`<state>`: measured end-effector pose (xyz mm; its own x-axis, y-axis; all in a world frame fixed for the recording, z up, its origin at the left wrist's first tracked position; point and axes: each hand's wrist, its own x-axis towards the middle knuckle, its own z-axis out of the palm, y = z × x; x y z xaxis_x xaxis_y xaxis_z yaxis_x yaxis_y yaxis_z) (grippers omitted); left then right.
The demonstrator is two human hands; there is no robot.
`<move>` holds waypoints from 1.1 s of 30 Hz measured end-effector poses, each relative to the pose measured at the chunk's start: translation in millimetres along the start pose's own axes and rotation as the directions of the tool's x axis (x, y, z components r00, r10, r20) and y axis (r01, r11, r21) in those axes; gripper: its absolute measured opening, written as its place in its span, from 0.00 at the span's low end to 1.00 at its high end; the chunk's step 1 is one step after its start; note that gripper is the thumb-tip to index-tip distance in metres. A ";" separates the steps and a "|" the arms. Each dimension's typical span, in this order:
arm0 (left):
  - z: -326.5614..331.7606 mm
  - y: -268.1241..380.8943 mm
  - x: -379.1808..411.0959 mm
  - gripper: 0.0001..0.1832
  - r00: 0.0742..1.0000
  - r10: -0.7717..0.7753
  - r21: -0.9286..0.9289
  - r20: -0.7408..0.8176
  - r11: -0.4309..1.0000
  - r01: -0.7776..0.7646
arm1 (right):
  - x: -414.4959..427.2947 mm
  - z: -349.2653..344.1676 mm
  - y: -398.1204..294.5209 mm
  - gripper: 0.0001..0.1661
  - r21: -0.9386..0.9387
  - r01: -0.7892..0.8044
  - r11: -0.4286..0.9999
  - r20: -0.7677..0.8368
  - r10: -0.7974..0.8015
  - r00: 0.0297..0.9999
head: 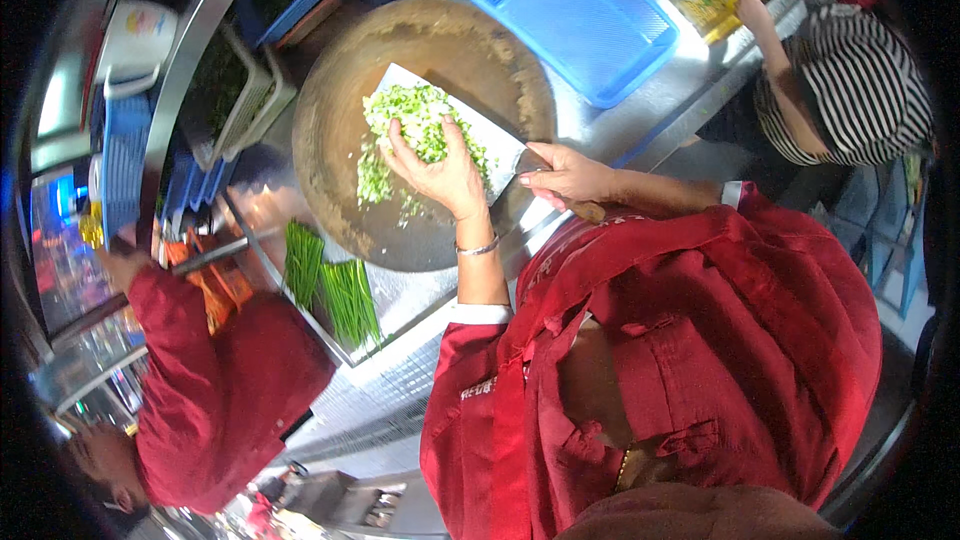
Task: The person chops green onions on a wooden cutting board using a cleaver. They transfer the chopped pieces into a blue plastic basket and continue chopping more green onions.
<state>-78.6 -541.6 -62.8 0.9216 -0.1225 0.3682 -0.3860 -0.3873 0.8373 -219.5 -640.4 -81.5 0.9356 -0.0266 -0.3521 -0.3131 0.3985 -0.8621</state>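
Note:
A broad cleaver blade [502, 146] lies nearly flat over a round wooden chopping block [330, 97], bearing a heap of chopped green onions [409, 105]. My right hand [566, 174] grips the cleaver by its handle, at the block's right edge. Spread over the heap, my left hand [439, 172] touches the chopped pieces with its fingers apart; a bracelet circles that wrist. More chopped pieces [373, 178] lie on the block beside the blade. Long uncut green stalks [349, 304] rest in two bunches on the metal counter [420, 300], below the block in the view.
Beyond the block is a blue plastic basket [577, 15]. A co-worker in stripes [862, 90] has a hand at a yellow basket [724, 22] with greens. Another co-worker in red [217, 390] stands at left, near stacked blue baskets [126, 157] and a pale crate [259, 101].

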 end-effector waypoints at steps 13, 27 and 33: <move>154.0 77.0 11.2 0.33 0.879 0.200 -0.291 0.433 0.954 -0.073 | -59.5 -62.4 -61.9 0.08 0.173 0.131 0.976 -0.494 -0.028 0.869; 280.9 -18.4 93.1 0.21 0.536 -0.033 -0.289 0.844 0.814 0.504 | 15.2 -92.6 -67.6 0.13 0.130 0.190 0.973 -0.805 -0.009 0.594; 238.7 37.3 55.5 0.09 0.503 0.550 -0.506 0.667 0.830 -0.235 | 13.6 -101.3 -58.3 0.13 0.141 0.220 0.965 -0.794 -0.023 0.608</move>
<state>-32.3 -780.9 -107.6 0.2785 -0.8837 0.3762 -0.5573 0.1703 0.8127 -205.0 -756.9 -73.0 0.4465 -0.7528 -0.4837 -0.0732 0.5080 -0.8582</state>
